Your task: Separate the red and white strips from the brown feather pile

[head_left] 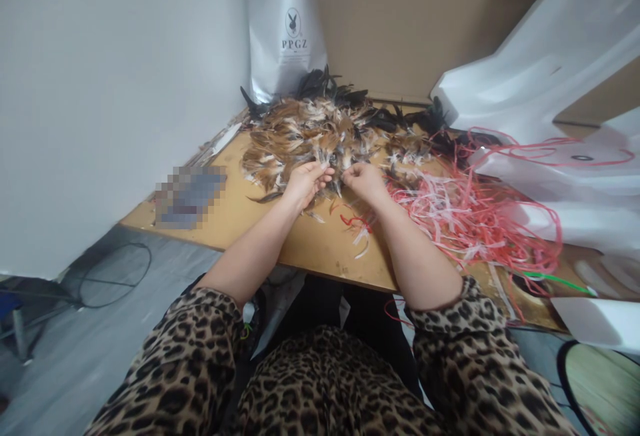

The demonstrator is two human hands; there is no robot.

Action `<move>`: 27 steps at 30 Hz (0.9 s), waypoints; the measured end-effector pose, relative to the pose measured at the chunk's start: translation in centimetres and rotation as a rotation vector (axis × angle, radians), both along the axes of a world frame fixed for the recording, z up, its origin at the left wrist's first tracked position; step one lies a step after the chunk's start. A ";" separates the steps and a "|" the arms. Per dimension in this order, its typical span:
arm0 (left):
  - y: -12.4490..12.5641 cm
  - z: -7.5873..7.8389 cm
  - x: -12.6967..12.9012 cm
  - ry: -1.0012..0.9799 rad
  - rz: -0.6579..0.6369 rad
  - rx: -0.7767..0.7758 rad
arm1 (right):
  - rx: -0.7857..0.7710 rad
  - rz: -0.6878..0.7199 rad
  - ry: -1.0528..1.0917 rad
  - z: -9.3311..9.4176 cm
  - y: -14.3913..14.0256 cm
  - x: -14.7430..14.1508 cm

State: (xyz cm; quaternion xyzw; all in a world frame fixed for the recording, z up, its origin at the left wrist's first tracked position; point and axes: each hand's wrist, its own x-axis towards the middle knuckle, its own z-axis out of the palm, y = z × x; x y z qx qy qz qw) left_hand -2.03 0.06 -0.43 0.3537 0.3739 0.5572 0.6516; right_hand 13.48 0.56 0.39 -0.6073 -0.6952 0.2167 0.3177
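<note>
Feathers: brown-and-white pile is sitting mid-frame on the wooden table, spreading just above both hands.
Left hand: is curling fingers, seemingly pinching a feather at the pile's near edge.
Right hand: is pinching something small, likely a feather; equally near.
Strips: red-and-white tangle is lying to the right.

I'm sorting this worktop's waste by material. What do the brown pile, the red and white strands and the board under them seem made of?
Brown pile: natural feathers, soft barbs, matte with slight sheen. Strands: probably plastic strapping or ribbon, flat, glossy, springy loops. Board: looks like wood or plywood, tan, matte, stained.
</note>
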 end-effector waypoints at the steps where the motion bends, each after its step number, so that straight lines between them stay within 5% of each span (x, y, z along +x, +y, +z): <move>1: 0.0 0.0 0.0 -0.001 0.002 -0.002 | 0.005 0.004 -0.014 0.1 -0.1 0.0; 11: -0.1 0.1 0.0 -0.012 -0.002 0.001 | -0.042 0.000 -0.546 0.4 -1.7 -1.4; 15: 0.0 -0.1 -0.1 -0.016 -0.007 0.009 | -0.049 0.002 -0.578 0.3 -1.6 -1.4; 19: 0.2 -0.2 -0.2 -0.027 -0.012 0.016 | -0.046 0.048 -0.362 0.1 -0.6 -0.3; 27: -0.1 0.0 0.0 0.014 -0.032 -0.024 | -0.164 0.057 0.542 0.0 0.6 0.9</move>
